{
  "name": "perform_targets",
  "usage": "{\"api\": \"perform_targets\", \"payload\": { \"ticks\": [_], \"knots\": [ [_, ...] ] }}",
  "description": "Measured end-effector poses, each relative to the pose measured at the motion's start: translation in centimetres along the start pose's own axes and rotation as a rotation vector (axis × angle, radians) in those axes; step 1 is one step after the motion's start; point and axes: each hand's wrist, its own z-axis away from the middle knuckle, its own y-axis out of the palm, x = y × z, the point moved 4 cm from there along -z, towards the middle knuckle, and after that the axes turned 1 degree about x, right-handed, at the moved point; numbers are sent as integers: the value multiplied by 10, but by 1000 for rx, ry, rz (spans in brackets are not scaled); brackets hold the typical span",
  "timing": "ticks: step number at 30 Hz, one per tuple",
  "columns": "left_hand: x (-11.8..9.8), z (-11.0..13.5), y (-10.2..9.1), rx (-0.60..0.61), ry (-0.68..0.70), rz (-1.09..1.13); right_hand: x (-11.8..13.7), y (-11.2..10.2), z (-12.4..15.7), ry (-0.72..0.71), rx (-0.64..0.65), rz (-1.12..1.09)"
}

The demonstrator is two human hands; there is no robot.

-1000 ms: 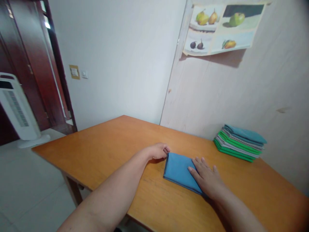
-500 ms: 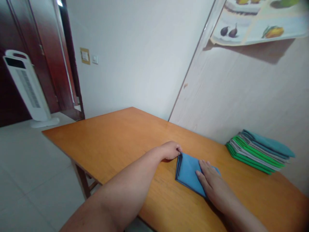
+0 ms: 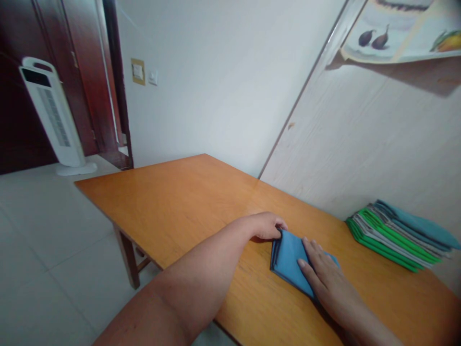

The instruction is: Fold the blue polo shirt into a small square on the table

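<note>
A folded blue cloth (image 3: 288, 254) lies on the orange wooden table (image 3: 180, 202). My left hand (image 3: 268, 226) is curled at the cloth's left edge, its fingertips pinching the folded layers. On the right part of the cloth rests my right hand (image 3: 326, 278), fingers stretched out and pressing it onto the tabletop.
A stack of folded cloths (image 3: 399, 230), green, grey and teal, sits against the wall at the right. A fruit poster (image 3: 403, 33) hangs above. A white tower fan (image 3: 54, 115) stands on the tiled floor by a dark door at the left.
The cloth looks narrower than a second ago, its left edge drawn in toward my right hand. My head has turned left and down, shifting everything rightward.
</note>
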Motion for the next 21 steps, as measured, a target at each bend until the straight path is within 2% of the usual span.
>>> {"api": "perform_targets", "payload": {
  "ticks": [5, 7, 10, 14, 16, 21],
  "knots": [
    [2, 1, -2, 59, -62, 261, 0, 0, 0, 7, 6, 6],
    [0, 1, -1, 83, -56, 276, 0, 0, 0, 10, 10, 9],
    [-5, 2, 0, 71, -19, 51, 0, 0, 0, 3, 0, 11],
    [-8, 2, -1, -79, -26, -218, 0, 0, -1, -5, 0, 23],
    [-7, 1, -2, -138, -45, -272, 1, 0, -1, -1, 7, 27],
    [-4, -1, -2, -163, -59, -318, 3, -1, -1, 0, 23, 31]
  ]
}}
